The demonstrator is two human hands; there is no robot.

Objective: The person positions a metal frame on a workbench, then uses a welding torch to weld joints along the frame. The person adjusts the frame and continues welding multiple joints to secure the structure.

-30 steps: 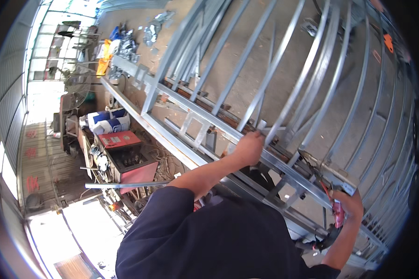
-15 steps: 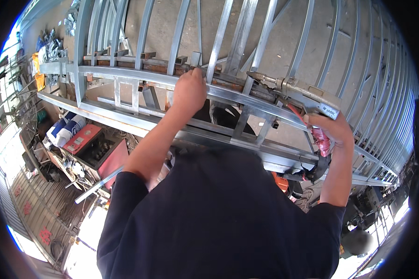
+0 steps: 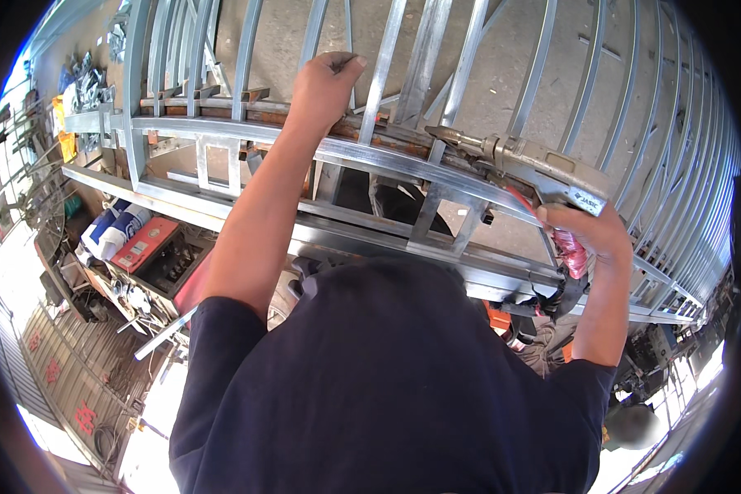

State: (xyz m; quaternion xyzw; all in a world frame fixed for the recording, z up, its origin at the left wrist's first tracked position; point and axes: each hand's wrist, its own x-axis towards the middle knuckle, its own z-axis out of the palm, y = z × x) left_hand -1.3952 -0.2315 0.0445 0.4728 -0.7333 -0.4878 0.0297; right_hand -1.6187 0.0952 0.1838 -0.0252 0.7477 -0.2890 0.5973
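Note:
My left hand (image 3: pixel 325 90) is raised over the far edge of the steel tube frame (image 3: pixel 247 133), above one of its upright bars. Its thumb and fingers are drawn together in a pinch; whatever they hold, if anything, is too small to tell. Along that edge runs a rusty bar (image 3: pixel 403 140). On the right, my right hand (image 3: pixel 598 230) is wrapped round the grip of a grey welding gun (image 3: pixel 543 171) with a pointed nozzle. The nozzle points left, over the rusty bar. Red wrapping (image 3: pixel 572 253) covers the part below the grip.
Parallel galvanised bars (image 3: pixel 538 70) stretch away across the concrete floor (image 3: pixel 296 45). At the left stands a red open-topped box (image 3: pixel 152 247) with blue-and-white rolls (image 3: pixel 123 226) beside it. A loose metal strip (image 3: pixel 163 336) juts out near it. Several short metal pieces lie about the floor.
My left hand has lifted off the frame and moved farther away, past the rusty bar. The welding gun in my right hand has barely shifted.

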